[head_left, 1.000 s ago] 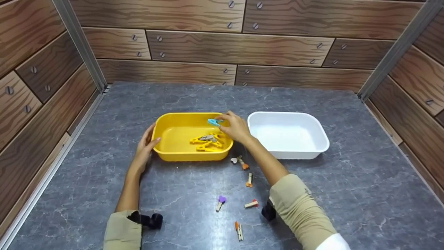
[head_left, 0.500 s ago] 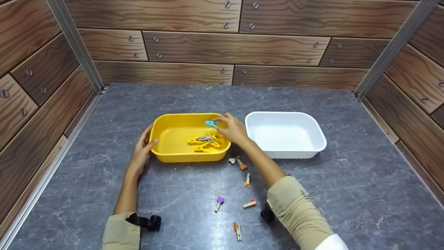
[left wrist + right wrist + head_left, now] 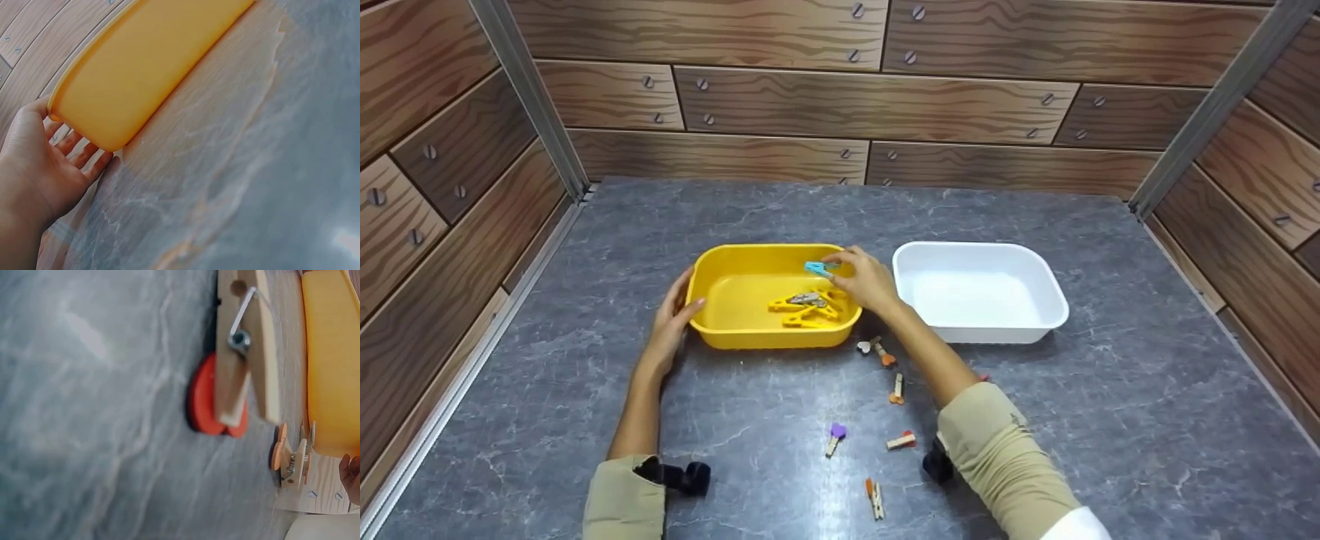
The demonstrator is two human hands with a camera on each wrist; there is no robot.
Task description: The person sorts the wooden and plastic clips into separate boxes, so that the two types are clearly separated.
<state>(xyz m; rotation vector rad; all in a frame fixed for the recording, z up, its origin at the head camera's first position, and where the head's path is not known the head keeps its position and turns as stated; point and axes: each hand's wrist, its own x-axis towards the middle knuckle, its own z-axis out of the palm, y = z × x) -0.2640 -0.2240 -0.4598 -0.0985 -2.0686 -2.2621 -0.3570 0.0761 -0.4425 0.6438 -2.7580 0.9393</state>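
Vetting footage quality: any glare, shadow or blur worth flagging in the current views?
Head: glare on the marbled grey tabletop below the purple-heart clothespin, dark shadow between yellow tub and white tub; left wrist: bright glare at lower right, tabletop texture smeared; right wrist: pale glare streak upper left, nearest red-heart wooden clothespin slightly soft.

The desk (image 3: 750, 405) is dark grey with pale marble veining, and the far wall (image 3: 780, 101) has a brown plank print with darker grain. At left is a yellow tub (image 3: 772, 341) with yellow clips (image 3: 804, 321) and, farther back, a light blue clip (image 3: 815, 268); at right is a white tub (image 3: 990, 335). Nearer, pale wood pegs (image 3: 899, 443) include 1 with a purple heart (image 3: 838, 430), others trimmed red, orange or white.
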